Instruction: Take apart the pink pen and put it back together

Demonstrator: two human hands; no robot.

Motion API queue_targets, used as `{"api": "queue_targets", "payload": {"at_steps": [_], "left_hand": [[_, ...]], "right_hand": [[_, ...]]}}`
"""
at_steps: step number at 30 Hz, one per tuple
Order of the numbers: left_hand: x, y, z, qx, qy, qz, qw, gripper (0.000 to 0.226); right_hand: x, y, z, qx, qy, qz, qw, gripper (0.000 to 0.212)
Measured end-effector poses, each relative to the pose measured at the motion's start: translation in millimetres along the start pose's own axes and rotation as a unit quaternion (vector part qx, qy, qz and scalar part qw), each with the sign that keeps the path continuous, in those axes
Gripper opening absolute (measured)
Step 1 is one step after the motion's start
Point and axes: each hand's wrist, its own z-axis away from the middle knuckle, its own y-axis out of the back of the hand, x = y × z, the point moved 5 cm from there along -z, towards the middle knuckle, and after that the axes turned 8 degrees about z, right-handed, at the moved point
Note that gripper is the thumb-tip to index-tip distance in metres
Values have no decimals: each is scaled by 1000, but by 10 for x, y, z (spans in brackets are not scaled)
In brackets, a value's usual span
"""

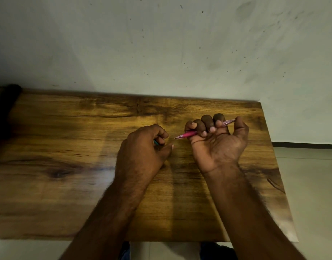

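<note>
Crosswise, the slim pink plastic pen (pixel 191 134) lies in the clenched right hand (pixel 216 139), tip toward eight o'clock, just short of the curled left hand (pixel 144 145), which hides something teal.

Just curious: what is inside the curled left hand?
A small teal bit peeks out between the fingers of the left hand; what it is stays covered. The right hand grips the pink pen over the wooden table.

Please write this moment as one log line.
right hand: grips pink pen | left hand: curled on small teal thing | wooden table
</note>
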Motion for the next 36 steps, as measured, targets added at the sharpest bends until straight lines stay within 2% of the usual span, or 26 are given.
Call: {"api": "queue_targets", "payload": {"at_steps": [27,31,36], "left_hand": [[51,25,-5,-1,-14,-26,1000,25],[48,25,-6,-1,-13,-23,1000,24],[18,13,-7,-1,-8,-9,1000,24]], "right_hand": [[-15,10,5,4,4,-5,1000,42],[-12,18,2,13,1,-14,1000,51],[-29,8,7,18,12,-1,1000,45]]}}
